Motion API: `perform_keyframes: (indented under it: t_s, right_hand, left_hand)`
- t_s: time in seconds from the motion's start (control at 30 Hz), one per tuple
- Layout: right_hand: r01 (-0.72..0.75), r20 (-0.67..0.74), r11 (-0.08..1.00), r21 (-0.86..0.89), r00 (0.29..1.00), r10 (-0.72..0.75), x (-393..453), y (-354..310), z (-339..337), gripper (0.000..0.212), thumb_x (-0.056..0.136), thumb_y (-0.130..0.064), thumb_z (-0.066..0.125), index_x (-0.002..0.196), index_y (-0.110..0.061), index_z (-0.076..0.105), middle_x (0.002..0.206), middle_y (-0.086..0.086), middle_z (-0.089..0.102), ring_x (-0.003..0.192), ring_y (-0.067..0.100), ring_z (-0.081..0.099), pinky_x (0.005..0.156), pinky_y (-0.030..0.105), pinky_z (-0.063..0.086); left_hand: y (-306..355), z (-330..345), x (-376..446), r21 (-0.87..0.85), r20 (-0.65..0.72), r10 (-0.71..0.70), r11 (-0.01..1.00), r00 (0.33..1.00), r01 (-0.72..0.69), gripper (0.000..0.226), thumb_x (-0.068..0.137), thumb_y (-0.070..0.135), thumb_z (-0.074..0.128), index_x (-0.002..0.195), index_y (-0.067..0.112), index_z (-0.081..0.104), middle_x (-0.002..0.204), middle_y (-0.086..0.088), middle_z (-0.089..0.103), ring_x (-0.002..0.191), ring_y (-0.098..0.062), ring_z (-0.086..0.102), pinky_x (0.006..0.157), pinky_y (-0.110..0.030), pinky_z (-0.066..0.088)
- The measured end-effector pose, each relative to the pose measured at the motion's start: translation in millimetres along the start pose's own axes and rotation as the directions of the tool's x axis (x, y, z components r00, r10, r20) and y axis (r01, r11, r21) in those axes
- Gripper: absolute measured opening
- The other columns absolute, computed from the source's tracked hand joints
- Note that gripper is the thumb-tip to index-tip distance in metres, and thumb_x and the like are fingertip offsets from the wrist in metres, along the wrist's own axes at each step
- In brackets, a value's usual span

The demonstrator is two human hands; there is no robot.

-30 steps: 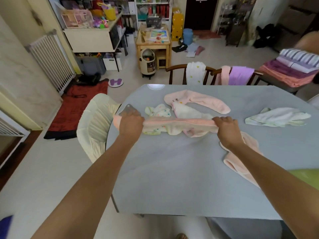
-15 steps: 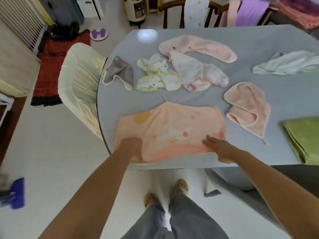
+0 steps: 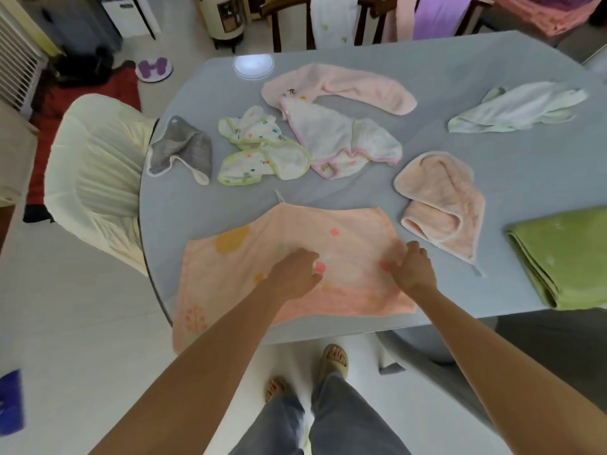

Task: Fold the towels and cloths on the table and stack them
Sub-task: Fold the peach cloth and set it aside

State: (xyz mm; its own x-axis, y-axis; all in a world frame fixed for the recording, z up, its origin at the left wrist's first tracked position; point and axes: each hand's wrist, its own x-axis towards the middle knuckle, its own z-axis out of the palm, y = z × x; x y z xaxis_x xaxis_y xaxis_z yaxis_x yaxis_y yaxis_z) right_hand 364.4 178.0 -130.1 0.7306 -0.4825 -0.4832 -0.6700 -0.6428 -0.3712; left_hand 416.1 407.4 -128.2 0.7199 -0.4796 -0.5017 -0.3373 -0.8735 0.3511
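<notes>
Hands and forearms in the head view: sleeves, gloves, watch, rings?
Left hand and right hand are both bare: no gloves, no watch, no wristband. Forearms are uncovered up to the frame edge, with no sleeve in view. Rings: too blurred to tell.

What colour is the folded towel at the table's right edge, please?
Green folded towel, head view.

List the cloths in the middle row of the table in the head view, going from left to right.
Small grey cloth with white trim → white cloth with green edging and coloured dots → white cloth with pink edging → crumpled peach terry cloth
</notes>
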Motion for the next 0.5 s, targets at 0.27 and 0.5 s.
perform_keyframes:
  t_s: [0.27, 0.5]
  right_hand:
    - [-0.046, 0.048, 0.985, 0.164, 0.998, 0.039, 23, 2, 6, 0.038, 0.080, -0.016, 0.067, 0.113, -0.006, 0.051, 0.106, 0.012, 0.062, 0.099, 0.033, 0.058, 0.077, 0.036, 0.045]
    - [-0.036, 0.060, 0.759, 0.650, 0.998, -0.004, 19, -2, -14, 0.020, 0.072, 0.001, 0.064, 0.090, -0.008, 0.062, 0.075, -0.001, 0.062, 0.077, 0.023, 0.060, 0.068, 0.034, 0.050]
  left_hand:
    - [9, 15, 13, -0.104, 0.059, -0.005, 0.995, 0.998, 0.011, 0.044, 0.093, 0.035, 0.054, 0.131, 0.014, 0.049, 0.144, -0.005, 0.040, 0.133, -0.022, 0.036, 0.107, -0.032, 0.033]
    - [36, -16, 27, -0.809, 0.185, -0.288, 0.498, 0.940, 0.312, 0.055, 0.092, 0.046, 0.054, 0.133, 0.010, 0.050, 0.119, -0.009, 0.057, 0.103, -0.024, 0.058, 0.095, -0.037, 0.045]
